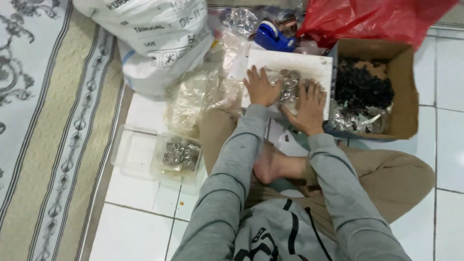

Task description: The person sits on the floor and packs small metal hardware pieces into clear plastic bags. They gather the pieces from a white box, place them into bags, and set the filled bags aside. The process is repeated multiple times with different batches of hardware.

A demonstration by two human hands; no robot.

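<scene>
**Both hands flat on a pile of metal rings**

Between my two hands sits a heap of small metal rings (288,83) on a white board (314,65). Left hand (261,88) lies palm down, fingers (253,73) spread wide, touching the pile's edge. Right hand (309,107) is the same, splayed flat, gripping nothing. Just right of it is a cardboard box (403,92) of black bits. Well off to the left, a clear plastic tub (181,153) holds more rings on the tiled floor (140,227).
</scene>
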